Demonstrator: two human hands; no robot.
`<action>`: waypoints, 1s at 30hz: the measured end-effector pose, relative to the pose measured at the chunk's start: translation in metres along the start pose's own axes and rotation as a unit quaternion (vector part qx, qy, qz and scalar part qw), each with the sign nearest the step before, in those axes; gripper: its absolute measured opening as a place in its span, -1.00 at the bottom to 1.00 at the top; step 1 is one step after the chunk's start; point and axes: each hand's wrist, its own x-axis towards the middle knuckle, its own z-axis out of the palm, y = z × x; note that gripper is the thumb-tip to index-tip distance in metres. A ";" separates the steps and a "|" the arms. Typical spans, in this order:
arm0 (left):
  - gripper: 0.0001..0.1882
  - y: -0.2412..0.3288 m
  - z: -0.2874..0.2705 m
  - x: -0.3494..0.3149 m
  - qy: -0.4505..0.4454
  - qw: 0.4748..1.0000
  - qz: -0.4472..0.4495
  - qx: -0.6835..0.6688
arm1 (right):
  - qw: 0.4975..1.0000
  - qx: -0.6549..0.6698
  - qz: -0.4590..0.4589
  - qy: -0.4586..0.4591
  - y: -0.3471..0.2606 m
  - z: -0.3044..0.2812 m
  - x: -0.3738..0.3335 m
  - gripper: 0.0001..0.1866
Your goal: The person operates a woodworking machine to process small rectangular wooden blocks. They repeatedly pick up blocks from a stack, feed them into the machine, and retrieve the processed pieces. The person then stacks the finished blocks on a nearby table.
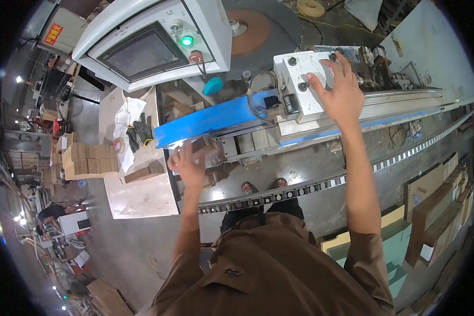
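Observation:
My right hand [343, 94] is over a white machine housing [316, 97] with several black knobs, its thumb and fingers spread. One fingertip is close to the knob [332, 56] at the far edge; I cannot tell whether it touches. Blurred by motion, my left hand [187, 164] is at the near left end of a blue guard [210, 122]. Beside its fingers are brown wood blocks [208, 149] at the machine's end; whether they touch is unclear. A small black counter [290, 104] is on the housing's left side.
A control cabinet [205, 31] with a screen and lit green button stands at upper left. On the left table [142, 203] lie dark gloves [141, 132], a tape roll [119, 145] and a wood strip [144, 172]. A curved roller track [310, 188] crosses before me. Stacked boards [432, 216] stand right.

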 end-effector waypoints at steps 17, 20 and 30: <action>-0.47 0.109 0.115 -0.013 -0.067 0.980 0.157 -0.098 | 0.999 0.040 -0.009 0.011 0.001 -0.004 0.000 -0.44; -0.53 0.118 0.147 -0.009 -0.055 0.975 0.170 -0.130 | 0.999 0.035 -0.008 0.000 -0.002 -0.010 0.002 -0.43; -0.47 0.103 0.154 -0.002 -0.091 0.960 0.235 -0.125 | 0.999 0.031 -0.001 -0.014 -0.003 -0.004 0.009 -0.41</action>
